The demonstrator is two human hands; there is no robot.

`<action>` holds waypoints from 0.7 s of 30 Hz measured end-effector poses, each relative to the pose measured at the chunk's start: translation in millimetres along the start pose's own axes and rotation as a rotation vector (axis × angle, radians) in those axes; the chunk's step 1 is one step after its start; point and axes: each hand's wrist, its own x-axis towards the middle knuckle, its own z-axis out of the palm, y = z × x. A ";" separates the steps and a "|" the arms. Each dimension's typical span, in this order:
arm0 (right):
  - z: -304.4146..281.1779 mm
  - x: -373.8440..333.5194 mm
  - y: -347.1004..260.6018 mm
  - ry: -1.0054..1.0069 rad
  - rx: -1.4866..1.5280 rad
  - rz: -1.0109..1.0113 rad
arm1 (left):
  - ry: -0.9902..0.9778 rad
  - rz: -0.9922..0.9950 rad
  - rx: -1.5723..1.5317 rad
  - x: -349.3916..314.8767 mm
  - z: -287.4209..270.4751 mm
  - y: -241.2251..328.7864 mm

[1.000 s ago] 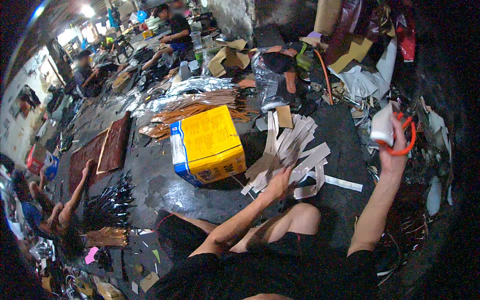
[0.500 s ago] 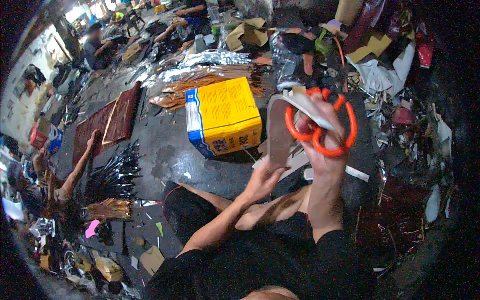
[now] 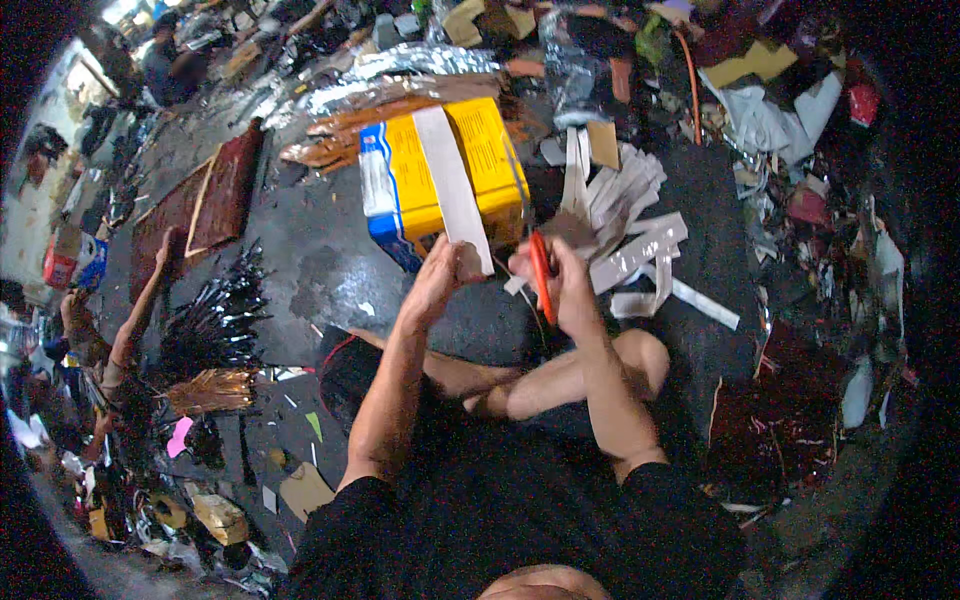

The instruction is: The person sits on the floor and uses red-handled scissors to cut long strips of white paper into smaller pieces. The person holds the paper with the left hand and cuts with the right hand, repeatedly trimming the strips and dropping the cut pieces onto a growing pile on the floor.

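The left hand is pinching the near end of a long grey cardboard strip, fingers closed tight on its lower edge while the strip is rising away from the grip and lying across the top of the yellow and blue box just beyond it. The right hand is closing around the handles of orange-handled scissors, fingers curled through and over them; the blades are too hidden by the hand to tell how far apart they are standing. The scissors are sitting just to the right of the strip's held end, the two hands nearly touching. Beyond and to the right of the right hand, a loose pile of cut grey strips is lying on the dark floor. Below both grips, the person's crossed bare legs are resting on the floor.
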 end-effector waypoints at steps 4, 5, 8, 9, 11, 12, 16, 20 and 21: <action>-34.1 -58.2 53.1 0.040 0.179 0.151 | -0.048 -0.012 0.130 -7.6 -13.1 -15.6; -40.9 -71.8 58.4 -0.005 0.213 0.216 | -0.041 -0.058 0.137 -8.8 -19.1 -20.2; -70.3 -90.3 108.4 -0.178 -0.175 0.022 | -0.100 -0.108 0.065 -11.7 -9.7 -15.4; -71.9 -92.8 112.0 -0.225 -0.282 0.042 | -0.118 -0.117 0.068 -13.3 -6.8 -12.4; -75.6 -92.0 119.4 -0.336 -0.508 -0.070 | -0.154 -0.135 0.072 -17.0 -1.7 -8.4; -73.5 -90.1 119.6 -0.386 -0.615 -0.138 | -0.160 -0.124 0.113 -18.1 -1.3 -8.7; -56.0 -91.1 112.6 -0.379 -0.586 -0.097 | -0.091 -0.124 0.165 -20.6 1.1 -16.0; -54.0 -89.4 125.8 -0.119 -0.121 0.257 | 0.120 -0.241 -0.300 -10.9 13.5 -19.9; -61.2 -86.1 129.8 -0.080 -0.034 0.292 | 0.123 -0.311 -0.452 -5.6 18.8 -16.7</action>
